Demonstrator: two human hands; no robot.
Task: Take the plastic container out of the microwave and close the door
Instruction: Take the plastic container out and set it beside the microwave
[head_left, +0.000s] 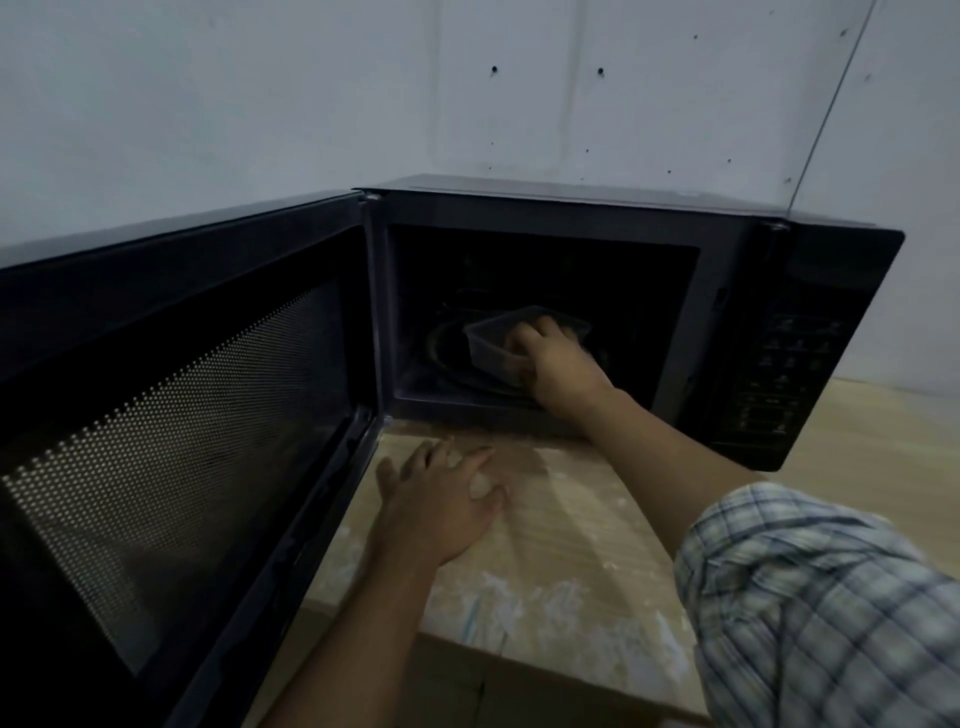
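Note:
A black microwave (810, 291) stands on a wooden counter against a grey wall. Its door (171, 436) hangs wide open to the left, showing the perforated inner screen. Inside the dark cavity a clear rectangular plastic container (493, 343) sits on the turntable. My right hand (556, 364) reaches into the cavity and grips the container's near right rim, fingers over the edge. My left hand (447, 499) lies flat on the counter just in front of the microwave, fingers spread, holding nothing.
The wooden counter (597, 545) is streaked with white marks; its front edge runs across the bottom. The open door blocks the whole left side. The control panel (789, 374) is at the microwave's right. My checked sleeve fills the lower right.

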